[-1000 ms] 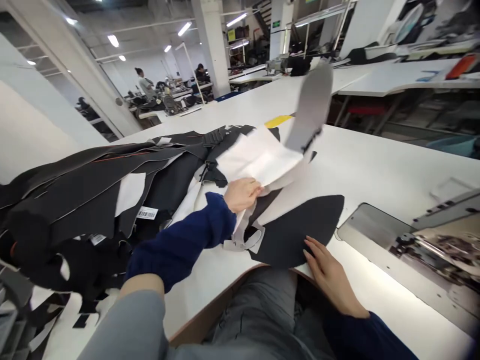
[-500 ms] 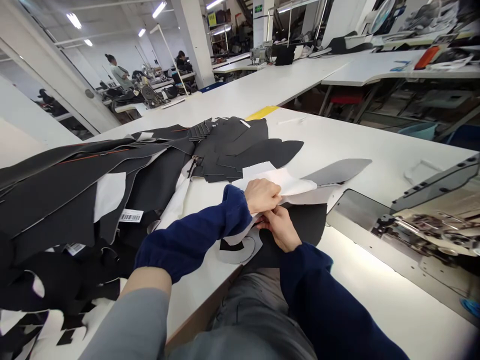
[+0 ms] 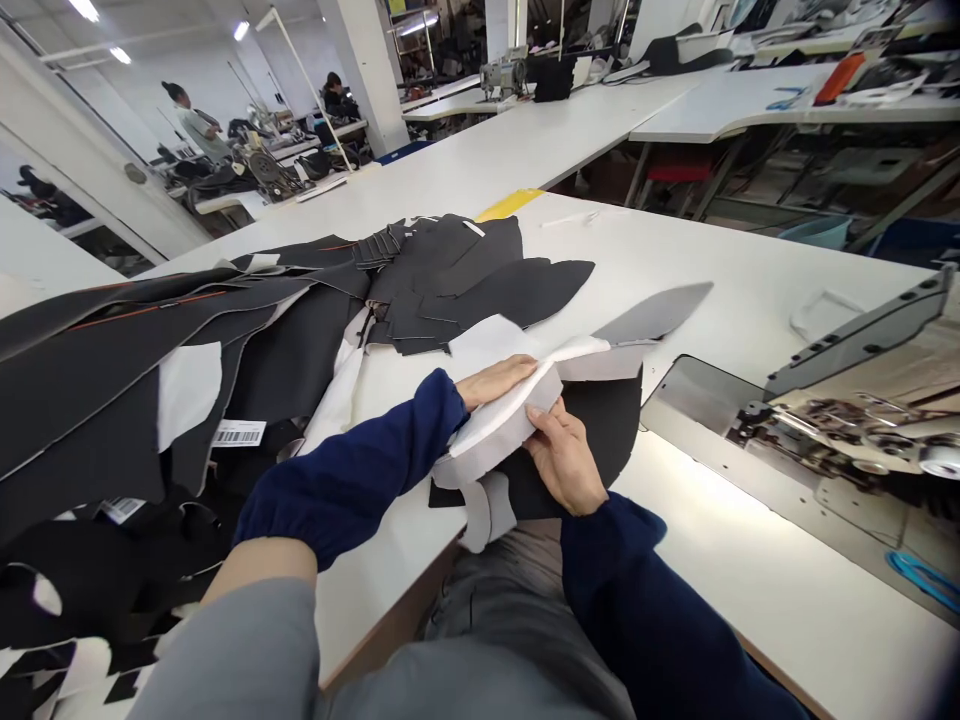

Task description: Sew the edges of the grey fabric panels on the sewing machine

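Note:
A white and light-grey cut fabric piece [image 3: 502, 428] is held up with a bent seam edge, over a black fabric panel [image 3: 611, 430]. My right hand [image 3: 566, 460] pinches its near strip, thumb in front and fingers partly hidden behind. My left hand [image 3: 496, 382] lies along the far side of the raised edge, fingers stretched out and flat; its thumb is hidden. A grey pointed flap [image 3: 660, 312] extends to the right. Small curved grey pieces [image 3: 487, 510] hang at the table edge.
Dark fabric panels [image 3: 480, 270] lie stacked beyond my hands, with long dark panels [image 3: 97, 400] heaped at left. A sewing machine [image 3: 862, 430] stands at right on the white table [image 3: 750, 560]. Blue-handled scissors or thread snips [image 3: 922, 578] lie beside it. Two people work in the background.
My left hand has gone from a closed grip to flat, outstretched fingers and shifted left. The fabric's near strip is now turned up, with my right thumb on its front. The view has shifted slightly.

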The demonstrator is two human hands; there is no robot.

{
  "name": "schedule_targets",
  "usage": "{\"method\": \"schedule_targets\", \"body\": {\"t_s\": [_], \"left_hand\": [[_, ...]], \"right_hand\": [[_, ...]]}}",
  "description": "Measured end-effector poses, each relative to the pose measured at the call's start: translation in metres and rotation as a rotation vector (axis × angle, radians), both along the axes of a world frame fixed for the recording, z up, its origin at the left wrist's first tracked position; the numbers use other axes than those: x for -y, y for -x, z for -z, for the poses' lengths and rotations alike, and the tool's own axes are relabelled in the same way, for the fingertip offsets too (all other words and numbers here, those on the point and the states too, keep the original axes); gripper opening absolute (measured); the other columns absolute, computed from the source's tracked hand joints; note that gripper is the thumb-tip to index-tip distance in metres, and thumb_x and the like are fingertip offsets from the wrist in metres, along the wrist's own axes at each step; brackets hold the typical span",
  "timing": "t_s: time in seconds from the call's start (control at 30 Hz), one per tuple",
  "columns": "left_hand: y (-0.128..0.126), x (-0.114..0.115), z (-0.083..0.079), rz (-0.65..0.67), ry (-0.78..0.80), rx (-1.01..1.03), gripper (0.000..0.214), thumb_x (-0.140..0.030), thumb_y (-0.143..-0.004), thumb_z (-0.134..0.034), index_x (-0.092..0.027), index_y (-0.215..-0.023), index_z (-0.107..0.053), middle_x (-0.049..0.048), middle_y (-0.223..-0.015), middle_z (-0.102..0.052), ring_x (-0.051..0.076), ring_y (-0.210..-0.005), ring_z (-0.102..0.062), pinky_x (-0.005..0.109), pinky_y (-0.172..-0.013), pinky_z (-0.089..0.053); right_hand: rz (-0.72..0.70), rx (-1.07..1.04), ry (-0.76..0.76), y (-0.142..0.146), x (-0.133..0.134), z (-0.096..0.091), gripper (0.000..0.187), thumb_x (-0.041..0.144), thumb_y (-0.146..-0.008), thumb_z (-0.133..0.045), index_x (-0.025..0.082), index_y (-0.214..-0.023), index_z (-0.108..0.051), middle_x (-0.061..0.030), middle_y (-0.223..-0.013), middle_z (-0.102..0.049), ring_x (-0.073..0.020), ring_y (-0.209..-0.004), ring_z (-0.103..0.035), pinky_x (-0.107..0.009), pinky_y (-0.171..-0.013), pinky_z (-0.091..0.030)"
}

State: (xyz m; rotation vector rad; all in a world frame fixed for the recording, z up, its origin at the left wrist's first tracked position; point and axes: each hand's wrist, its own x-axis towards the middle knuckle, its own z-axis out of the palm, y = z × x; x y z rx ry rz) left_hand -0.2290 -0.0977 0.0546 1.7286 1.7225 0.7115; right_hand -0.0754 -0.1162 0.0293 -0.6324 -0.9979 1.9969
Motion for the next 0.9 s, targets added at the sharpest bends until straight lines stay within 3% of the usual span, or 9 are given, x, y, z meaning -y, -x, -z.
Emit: {"method": "schedule_targets", "body": {"t_s": [0.1,0.2,0.33,0.47,0.57,0.67,0.77,0.83,0.9], "left_hand": [[-0.003,-0.005,-0.015,0.046,0.091,0.254,0.044,-0.043,-0.099,-0.025,-0.017,-0.103,-0.061,0.0044,-0.095,-0.067,0.015,-0.082,-0.061,0.025,-0.074,-0.048],[0.0,-0.006,-0.038,0.055,0.149,0.268,0.053,-0.054,-0.096,-0.029,-0.013,-0.088,-0.062,0.0036,-0.075,-0.065,0.014,-0.065,-0.058,0.026,-0.063,-0.046],[0.003,0.007,-0.085,-0.051,-0.156,-0.065,0.046,-0.048,-0.095,-0.037,-0.012,-0.08,-0.062,0.0022,-0.075,-0.059,0.014,-0.073,-0.056,0.025,-0.069,-0.044],[0.001,0.017,-0.113,-0.055,-0.398,-0.382,0.036,-0.039,-0.096,-0.038,-0.015,-0.103,-0.064,0.0034,-0.092,-0.054,0.019,-0.094,-0.056,0.03,-0.086,-0.044],[-0.002,0.011,-0.079,0.05,-0.409,-0.477,0.039,-0.033,-0.096,-0.035,-0.021,-0.129,-0.052,0.0071,-0.116,-0.051,0.022,-0.11,-0.05,0.037,-0.099,-0.04],[-0.014,0.001,-0.007,0.156,-0.325,-0.461,0.043,-0.029,-0.096,-0.032,-0.023,-0.137,-0.045,0.0101,-0.14,-0.038,0.026,-0.128,-0.037,0.04,-0.108,-0.032],[-0.038,-0.001,0.057,0.171,-0.176,-0.496,0.046,-0.033,-0.098,-0.026,-0.027,-0.142,-0.037,0.0076,-0.15,-0.029,0.027,-0.137,-0.027,0.048,-0.11,-0.028],[-0.054,0.002,0.078,0.154,-0.122,-0.569,0.047,-0.038,-0.099,-0.025,-0.032,-0.144,-0.032,0.005,-0.152,-0.028,0.029,-0.137,-0.025,0.055,-0.108,-0.025],[-0.062,0.004,0.083,0.15,-0.131,-0.636,0.047,-0.041,-0.098,-0.026,-0.033,-0.144,-0.031,0.0049,-0.149,-0.032,0.029,-0.132,-0.031,0.055,-0.106,-0.027]], "right_hand": [[-0.137,0.039,-0.131,-0.004,-0.002,-0.002,0.021,0.04,-0.076,-0.068,0.019,-0.078,-0.071,-0.006,-0.11,-0.052,-0.0206,-0.095,-0.054,-0.034,-0.076,-0.052],[-0.216,0.06,-0.296,-0.002,-0.009,-0.007,0.018,0.037,-0.076,-0.068,0.02,-0.07,-0.07,-0.0054,-0.108,-0.054,-0.0233,-0.108,-0.051,-0.034,-0.085,-0.048],[-0.303,-0.038,-0.367,0.018,-0.017,-0.027,0.015,0.032,-0.07,-0.07,0.02,-0.062,-0.067,-0.0033,-0.102,-0.057,-0.0224,-0.102,-0.053,-0.034,-0.086,-0.045],[-0.389,-0.193,-0.191,0.038,-0.014,-0.044,0.012,0.03,-0.062,-0.067,0.02,-0.069,-0.064,0.0006,-0.074,-0.055,-0.0165,-0.071,-0.053,-0.032,-0.069,-0.047],[-0.228,-0.104,-0.079,0.032,-0.008,-0.027,0.023,0.027,-0.061,-0.063,0.021,-0.083,-0.06,0.0036,-0.071,-0.054,-0.013,-0.064,-0.049,-0.026,-0.057,-0.045],[-0.065,0.151,-0.069,0.005,0.002,0.011,0.026,0.018,-0.06,-0.058,0.02,-0.086,-0.056,0.0054,-0.069,-0.051,-0.009,-0.056,-0.043,-0.019,-0.045,-0.037],[-0.047,0.221,0.053,-0.024,0.016,0.044,0.048,0.016,-0.061,-0.053,0.021,-0.109,-0.054,0.0025,-0.082,-0.058,-0.0098,-0.059,-0.048,-0.018,-0.043,-0.04],[-0.035,0.209,0.122,-0.038,0.023,0.055,0.065,0.016,-0.063,-0.051,0.025,-0.127,-0.045,-0.0007,-0.097,-0.061,-0.0128,-0.069,-0.055,-0.02,-0.048,-0.047],[-0.039,0.24,0.093,-0.049,0.026,0.058,0.073,0.017,-0.068,-0.051,0.028,-0.138,-0.035,-0.0029,-0.109,-0.06,-0.016,-0.079,-0.059,-0.024,-0.053,-0.053]]}}
